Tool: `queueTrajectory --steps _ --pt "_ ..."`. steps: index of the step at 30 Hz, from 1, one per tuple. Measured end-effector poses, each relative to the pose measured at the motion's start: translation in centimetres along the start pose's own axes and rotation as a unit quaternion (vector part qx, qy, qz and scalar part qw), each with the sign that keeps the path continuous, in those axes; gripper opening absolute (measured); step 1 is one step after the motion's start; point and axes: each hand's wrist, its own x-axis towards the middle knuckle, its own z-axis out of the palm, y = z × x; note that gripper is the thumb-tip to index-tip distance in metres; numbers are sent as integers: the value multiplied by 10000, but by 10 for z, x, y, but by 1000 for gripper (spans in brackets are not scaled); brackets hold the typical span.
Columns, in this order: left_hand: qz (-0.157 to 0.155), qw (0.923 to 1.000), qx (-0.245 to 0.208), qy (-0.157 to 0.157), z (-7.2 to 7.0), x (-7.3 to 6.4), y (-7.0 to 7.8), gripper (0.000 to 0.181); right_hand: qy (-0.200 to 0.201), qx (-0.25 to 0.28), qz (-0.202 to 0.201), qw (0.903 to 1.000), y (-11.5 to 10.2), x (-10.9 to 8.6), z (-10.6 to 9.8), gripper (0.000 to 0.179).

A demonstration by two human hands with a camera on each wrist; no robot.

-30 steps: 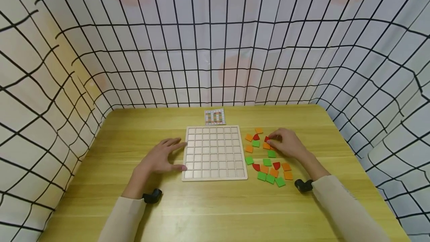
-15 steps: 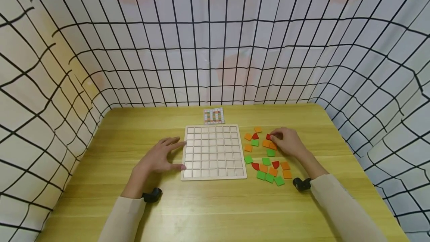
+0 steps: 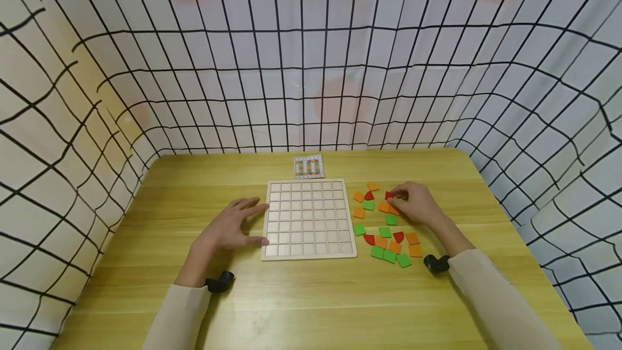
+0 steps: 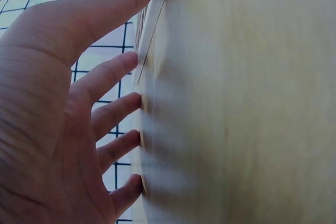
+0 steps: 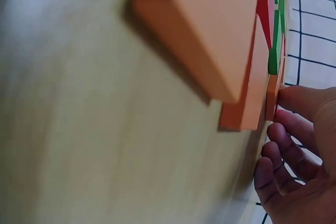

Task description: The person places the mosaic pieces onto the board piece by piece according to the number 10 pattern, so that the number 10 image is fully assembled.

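A white wall with a black grid of lines rises behind and on both sides of the wooden table. Pale sleeves come in from the near side, with a black device at the left wrist and another at the right. A pale square board, divided into cells, lies flat near the middle of the table. The left hand has its grip spread, thumb and forefinger touching the board's left edge; the right hand is well to the board's right, its grip pinching a red tile between thumb and finger. A small printed card lies just beyond the board's far edge. Orange squares, green squares and other red tiles, each with a curved side, lie scattered right of the board, some touching. Two orange squares are just beside the pinched tile, on its near side.
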Motion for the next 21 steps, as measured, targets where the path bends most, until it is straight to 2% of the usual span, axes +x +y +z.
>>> queueTrajectory --steps 7,14,21 --pt "-15 10000 43 -11 1 1 0 94 133 102 155 9997 -7 0 2 34" --pt "7 10000 42 -11 1 1 0 95 74 349 145 9993 -33 4 10 34" --pt "-42 10000 5 -45 0 0 0 94 54 548 -48 9985 -59 17 24 30"
